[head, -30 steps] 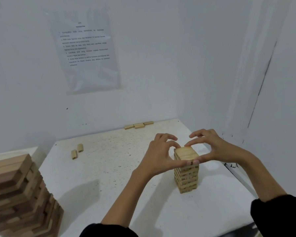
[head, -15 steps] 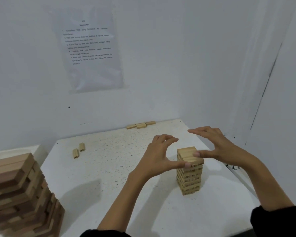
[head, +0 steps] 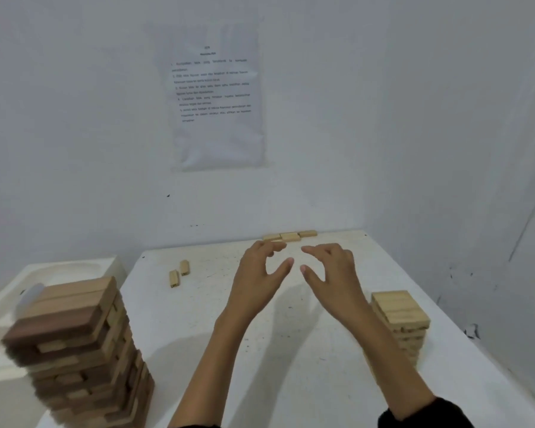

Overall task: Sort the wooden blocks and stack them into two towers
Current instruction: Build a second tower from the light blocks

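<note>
my left hand (head: 257, 282) and right hand (head: 334, 279) hover over the table (head: 198, 310), fingers loosely spread, holding nothing; pale tower (head: 399, 316) stands near right, darker tower (head: 74, 350) near left, loose blocks (head: 291, 235) lie at its far edge

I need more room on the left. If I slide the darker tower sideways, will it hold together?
Probably not. The darker tower is tall with layers visibly offset, so a high push would likely tip it. Its blocks look merely stacked, with gaps, so they may slip apart; pushing low seems safer.
</note>
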Demonstrator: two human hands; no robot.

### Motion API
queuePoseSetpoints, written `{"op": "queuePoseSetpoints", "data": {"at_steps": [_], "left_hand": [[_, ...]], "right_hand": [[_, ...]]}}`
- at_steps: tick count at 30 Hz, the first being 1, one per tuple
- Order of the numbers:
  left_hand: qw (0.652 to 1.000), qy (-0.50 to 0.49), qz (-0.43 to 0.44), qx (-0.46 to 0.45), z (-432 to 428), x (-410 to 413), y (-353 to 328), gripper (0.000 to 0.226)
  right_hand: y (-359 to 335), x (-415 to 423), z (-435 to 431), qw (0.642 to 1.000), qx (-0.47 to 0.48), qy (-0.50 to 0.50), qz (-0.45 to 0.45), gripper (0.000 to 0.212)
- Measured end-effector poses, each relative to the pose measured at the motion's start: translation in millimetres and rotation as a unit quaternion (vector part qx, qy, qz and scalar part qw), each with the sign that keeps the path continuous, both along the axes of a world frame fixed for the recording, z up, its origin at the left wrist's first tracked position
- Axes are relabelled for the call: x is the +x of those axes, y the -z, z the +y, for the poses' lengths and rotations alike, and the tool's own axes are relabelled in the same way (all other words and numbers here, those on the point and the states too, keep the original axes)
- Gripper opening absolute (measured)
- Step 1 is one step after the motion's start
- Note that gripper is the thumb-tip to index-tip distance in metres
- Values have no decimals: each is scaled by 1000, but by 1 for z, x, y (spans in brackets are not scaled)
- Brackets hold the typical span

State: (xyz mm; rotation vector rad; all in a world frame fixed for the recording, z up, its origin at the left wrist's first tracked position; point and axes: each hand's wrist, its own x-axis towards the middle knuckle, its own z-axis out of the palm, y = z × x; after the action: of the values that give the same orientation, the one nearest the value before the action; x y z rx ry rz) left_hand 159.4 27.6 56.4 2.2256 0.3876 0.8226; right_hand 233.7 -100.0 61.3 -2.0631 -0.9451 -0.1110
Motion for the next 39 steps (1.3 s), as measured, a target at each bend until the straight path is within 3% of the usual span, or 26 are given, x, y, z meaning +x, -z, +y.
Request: {"op": "queuePoseSetpoints", "data": {"at_steps": [7,16,23,32,39], "left_hand": [[985,-114,115,-51,40,5,70,36],[971,-195,137,-5,76,86,120,51],[978,-177,101,40,117,156,124,51],[982,-105,122,103,138,184,124,61],[974,-109,131,147,134,184,127,58]], "right_hand": [[95,-6,68,994,-19,39,100,55],[118,80,127,981,-79,175,29,56],[124,130,163,971,-73,225,19,61],[122,158,180,981,-159,114,-12,60],[120,156,178,970,-115,212,-6,58]]}}
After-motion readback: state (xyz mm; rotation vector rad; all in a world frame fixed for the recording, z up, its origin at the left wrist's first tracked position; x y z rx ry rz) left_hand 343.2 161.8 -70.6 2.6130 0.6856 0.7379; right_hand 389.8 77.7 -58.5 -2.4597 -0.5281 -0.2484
